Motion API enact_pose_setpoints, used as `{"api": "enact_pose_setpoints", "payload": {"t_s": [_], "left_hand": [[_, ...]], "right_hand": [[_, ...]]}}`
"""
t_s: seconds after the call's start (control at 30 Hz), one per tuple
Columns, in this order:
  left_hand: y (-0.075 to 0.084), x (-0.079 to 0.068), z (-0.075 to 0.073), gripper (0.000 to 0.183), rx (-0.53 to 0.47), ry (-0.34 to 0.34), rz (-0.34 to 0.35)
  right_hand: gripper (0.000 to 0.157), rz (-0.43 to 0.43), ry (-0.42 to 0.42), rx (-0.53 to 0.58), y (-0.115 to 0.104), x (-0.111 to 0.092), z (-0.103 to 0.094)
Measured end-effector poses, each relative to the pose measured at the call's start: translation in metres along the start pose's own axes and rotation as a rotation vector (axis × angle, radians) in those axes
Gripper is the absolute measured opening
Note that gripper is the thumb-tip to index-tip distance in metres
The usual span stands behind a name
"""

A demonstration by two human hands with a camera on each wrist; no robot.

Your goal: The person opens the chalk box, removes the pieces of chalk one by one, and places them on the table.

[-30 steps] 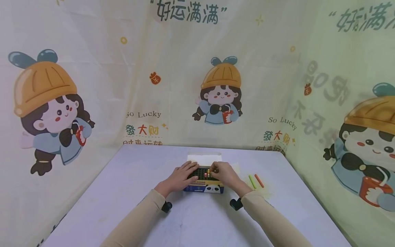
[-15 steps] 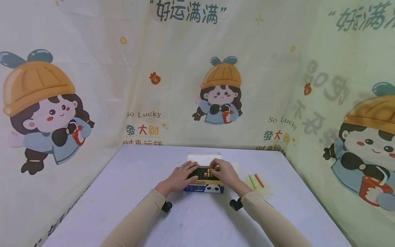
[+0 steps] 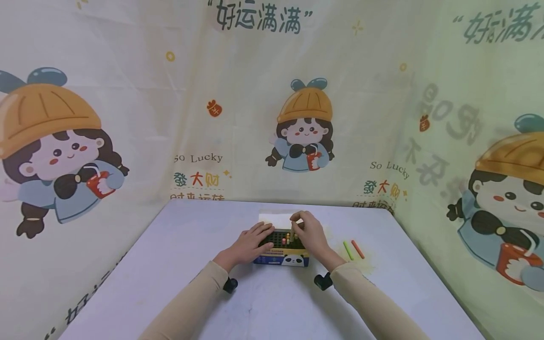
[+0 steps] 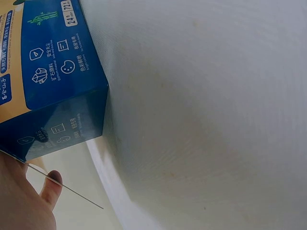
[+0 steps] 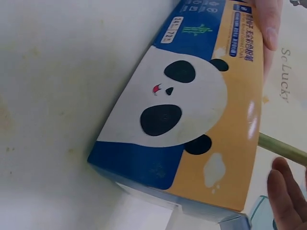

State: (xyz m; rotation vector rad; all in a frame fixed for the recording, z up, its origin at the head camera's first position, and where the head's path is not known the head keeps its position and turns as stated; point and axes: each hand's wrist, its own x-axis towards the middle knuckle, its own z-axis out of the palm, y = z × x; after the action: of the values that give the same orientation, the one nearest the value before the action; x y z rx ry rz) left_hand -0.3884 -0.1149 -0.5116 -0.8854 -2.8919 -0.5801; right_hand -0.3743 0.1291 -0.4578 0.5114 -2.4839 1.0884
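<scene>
A blue and yellow chalk box (image 3: 276, 259) with a panda's face on its front stands on the table, its top open over a dark grid of holes. Several chalks (image 3: 284, 241) in pink and yellow tones poke up from the grid's right half. My left hand (image 3: 247, 243) rests on the box's left end, fingers spread across the top. Over the right end, my right hand (image 3: 311, 233) pinches an olive-green chalk (image 5: 282, 146) between thumb and fingers. That chalk stands nearly upright, its lower end hidden behind the box edge in the right wrist view.
To the right of the box, a green chalk (image 3: 348, 250) and an orange-red chalk (image 3: 357, 249) lie side by side on the white table (image 3: 263, 307). The box's white flap (image 3: 274, 218) stands up at the back. A printed cloth (image 3: 246, 141) hangs behind the table.
My right hand has risen above the box, and more of the olive-green chalk now shows beneath its fingertips. My left hand has stayed on the box.
</scene>
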Motion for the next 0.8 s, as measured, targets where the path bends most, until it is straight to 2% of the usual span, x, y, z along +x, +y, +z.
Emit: {"api": "enact_pose_setpoints", "payload": {"t_s": [0.17, 0.33, 0.6, 0.8], "left_hand": [[0.0025, -0.0019, -0.0029, 0.069, 0.005, 0.004, 0.007], [0.0042, -0.0027, -0.0048, 0.069, 0.017, -0.010, -0.004], [0.0041, -0.0030, -0.0043, 0.067, 0.010, -0.002, 0.009], [0.0048, -0.0037, -0.0044, 0.067, 0.004, 0.002, 0.019]], "right_hand": [[0.012, -0.035, 0.102, 0.056, -0.0001, 0.0029, -0.0021], [0.013, -0.013, 0.131, 0.091, 0.0010, 0.0048, -0.0052], [0.011, 0.085, 0.122, 0.092, 0.0030, 0.0033, -0.0066], [0.026, 0.219, 0.104, 0.185, 0.0031, 0.0032, -0.0091]]}}
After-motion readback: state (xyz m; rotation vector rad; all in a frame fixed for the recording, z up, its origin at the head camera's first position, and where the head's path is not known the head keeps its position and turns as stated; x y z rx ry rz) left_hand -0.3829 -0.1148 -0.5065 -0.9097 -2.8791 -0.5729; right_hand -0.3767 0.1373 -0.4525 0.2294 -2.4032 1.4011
